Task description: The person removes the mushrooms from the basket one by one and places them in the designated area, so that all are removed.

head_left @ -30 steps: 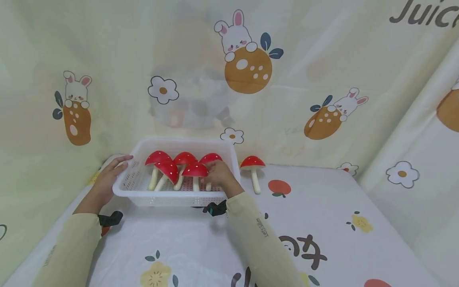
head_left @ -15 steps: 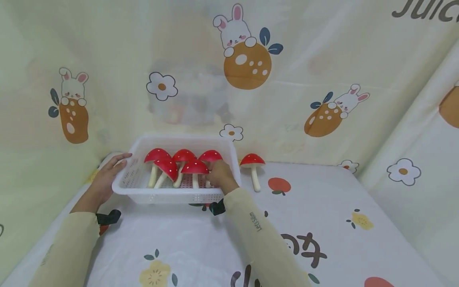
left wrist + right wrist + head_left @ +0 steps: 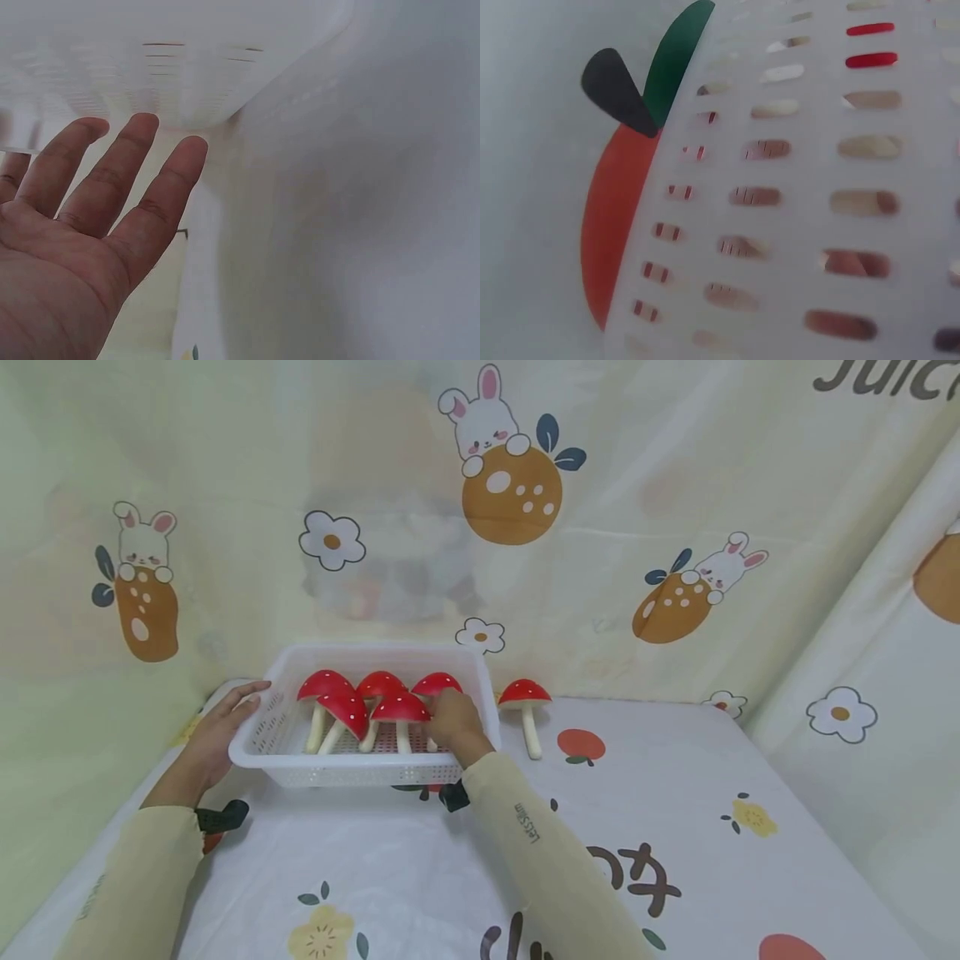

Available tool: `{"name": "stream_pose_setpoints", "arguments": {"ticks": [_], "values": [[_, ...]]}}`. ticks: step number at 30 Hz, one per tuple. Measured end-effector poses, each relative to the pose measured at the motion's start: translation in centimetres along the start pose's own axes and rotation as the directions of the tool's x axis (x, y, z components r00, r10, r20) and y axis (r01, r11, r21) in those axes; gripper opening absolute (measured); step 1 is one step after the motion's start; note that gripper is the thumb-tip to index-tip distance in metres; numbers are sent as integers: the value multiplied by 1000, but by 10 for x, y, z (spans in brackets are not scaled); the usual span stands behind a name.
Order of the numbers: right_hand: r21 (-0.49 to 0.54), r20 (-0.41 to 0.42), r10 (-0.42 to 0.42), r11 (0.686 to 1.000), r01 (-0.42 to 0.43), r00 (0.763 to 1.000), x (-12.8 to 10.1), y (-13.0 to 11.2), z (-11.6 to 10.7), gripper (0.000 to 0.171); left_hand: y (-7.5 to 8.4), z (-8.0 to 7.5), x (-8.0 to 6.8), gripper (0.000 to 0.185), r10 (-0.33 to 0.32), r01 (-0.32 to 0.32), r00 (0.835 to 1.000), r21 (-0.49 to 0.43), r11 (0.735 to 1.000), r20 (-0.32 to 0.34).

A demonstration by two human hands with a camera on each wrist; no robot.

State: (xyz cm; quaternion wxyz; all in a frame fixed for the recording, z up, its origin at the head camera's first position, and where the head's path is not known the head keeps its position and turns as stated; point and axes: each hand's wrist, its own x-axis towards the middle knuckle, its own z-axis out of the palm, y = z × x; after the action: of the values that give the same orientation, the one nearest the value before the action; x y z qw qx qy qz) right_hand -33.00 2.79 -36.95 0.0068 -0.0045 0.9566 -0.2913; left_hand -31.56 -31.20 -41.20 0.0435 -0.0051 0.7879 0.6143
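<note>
Five red toy mushrooms are gathered in the white perforated basket at the far left of the table; a sixth mushroom is left standing just right of it. The right hand is reached inside among the stems, its grip hidden. The left hand is laid flat, fingers straight, against the basket's left wall.

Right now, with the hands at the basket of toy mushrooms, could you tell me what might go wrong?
The mushrooms lean on one another, so the right hand among them could topple several. The left hand only rests open against the white basket, which might slide. One lone mushroom outside could get knocked.
</note>
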Motion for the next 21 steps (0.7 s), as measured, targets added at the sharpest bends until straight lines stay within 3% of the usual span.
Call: {"name": "stream_pose_setpoints", "arguments": {"ticks": [9, 21], "values": [[-9, -17, -72, 997, 72, 997, -2, -2, -2, 28, 4, 3, -4, 60, 4, -4, 1000, 6, 1000, 5], [-42, -139, -141, 990, 136, 980, -8, -4, -8, 35, 5, 4, -6, 61, -13, 13, 1000, -7, 1000, -6]]}}
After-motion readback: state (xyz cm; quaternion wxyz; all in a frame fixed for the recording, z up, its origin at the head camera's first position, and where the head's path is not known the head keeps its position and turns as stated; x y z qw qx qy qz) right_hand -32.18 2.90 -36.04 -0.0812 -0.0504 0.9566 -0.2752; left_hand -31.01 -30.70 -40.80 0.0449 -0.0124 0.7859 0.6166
